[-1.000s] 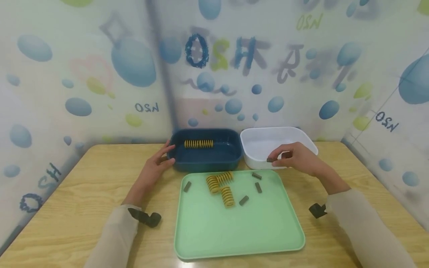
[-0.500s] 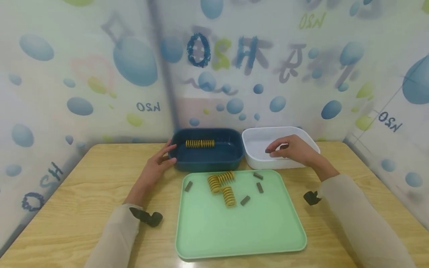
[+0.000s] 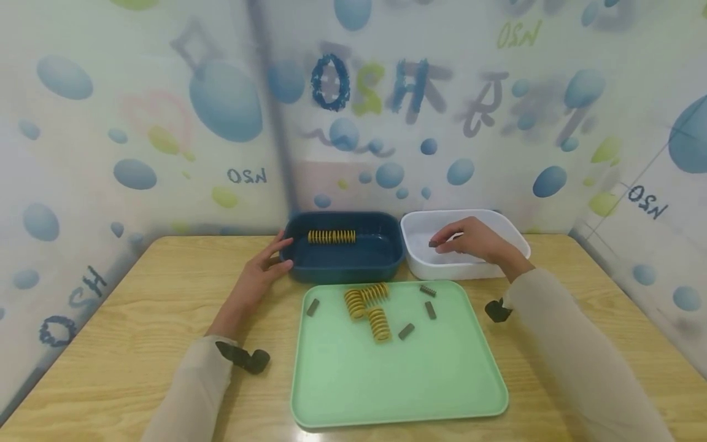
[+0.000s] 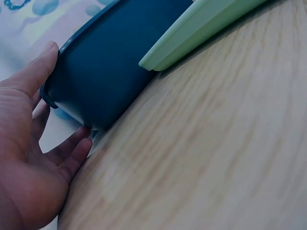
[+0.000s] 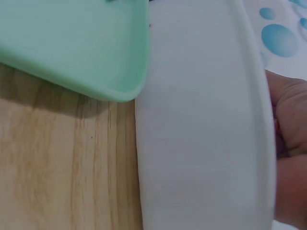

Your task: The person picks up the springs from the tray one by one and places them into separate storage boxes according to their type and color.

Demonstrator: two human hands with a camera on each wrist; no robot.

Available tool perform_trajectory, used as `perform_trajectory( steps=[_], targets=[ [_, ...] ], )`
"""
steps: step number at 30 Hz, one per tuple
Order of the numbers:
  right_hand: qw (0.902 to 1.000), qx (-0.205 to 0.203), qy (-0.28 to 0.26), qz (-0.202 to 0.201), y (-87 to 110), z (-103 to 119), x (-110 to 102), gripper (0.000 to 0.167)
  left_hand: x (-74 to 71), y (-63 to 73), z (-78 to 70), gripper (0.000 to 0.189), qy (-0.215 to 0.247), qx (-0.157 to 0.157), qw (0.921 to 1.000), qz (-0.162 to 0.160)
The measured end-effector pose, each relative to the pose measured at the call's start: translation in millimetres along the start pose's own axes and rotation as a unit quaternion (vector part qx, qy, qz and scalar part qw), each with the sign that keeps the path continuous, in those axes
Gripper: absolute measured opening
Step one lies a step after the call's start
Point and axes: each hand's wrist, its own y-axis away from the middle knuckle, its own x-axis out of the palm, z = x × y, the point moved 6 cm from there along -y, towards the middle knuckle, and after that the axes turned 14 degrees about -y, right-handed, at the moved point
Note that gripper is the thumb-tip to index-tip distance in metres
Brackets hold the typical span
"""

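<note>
Over the white bin, my right hand pinches a small dark spring between thumb and fingertips. In the right wrist view that bin's wall hides the fingertips and the spring. My left hand rests with fairly straight fingers against the left end of the dark blue bin; the left wrist view shows its fingers touching the rim and side. Inside the blue bin lie yellow springs end to end. A green tray in front carries yellow springs and several small dark springs.
Both bins stand side by side on the wooden table, just behind the tray. A patterned wall rises close behind them, with more wall at either side. The tray's corner lies right beside the white bin.
My right hand has moved left and farther in over the white bin, still pinching the small spring. The left hand keeps its place on the blue bin, and the tray's springs lie as before.
</note>
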Motion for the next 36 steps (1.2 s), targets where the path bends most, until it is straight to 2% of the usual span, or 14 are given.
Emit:
perform_trajectory(
  steps=[5,8,14,20,25,29,36],
  targets=[
    [0.9998,0.016,-0.004,-0.008,-13.0,-6.1,0.8,0.025,-0.2,-4.4,13.4,0.054,-0.005,0.004,1.0,-0.006],
    [0.9996,0.026,-0.003,-0.015,-19.8,-10.8,2.4,0.026,0.5,-4.7,15.5,0.054,0.005,0.003,1.0,-0.006],
    [0.9982,0.056,0.003,-0.02,-30.0,-23.1,6.2,0.026,1.8,-1.2,1.9,0.053,-0.002,0.001,1.0,0.0],
    [0.997,0.072,0.016,-0.022,-37.1,-27.7,6.7,0.027,1.0,-1.5,-3.0,0.052,-0.023,0.0,0.9997,-0.001],
    [0.9965,0.078,0.023,-0.021,-40.2,-29.0,8.2,0.027,0.3,-1.3,-3.6,0.052,-0.023,0.002,0.9997,-0.001],
    [0.996,0.08,0.032,-0.021,-44.0,-31.4,10.8,0.026,0.5,-2.6,1.2,0.053,-0.012,0.006,0.9999,0.0],
    [0.9954,0.08,0.049,-0.021,-48.2,-36.2,13.3,0.022,0.6,-10.1,24.8,0.053,-0.016,0.009,0.9998,-0.008]
  ],
)
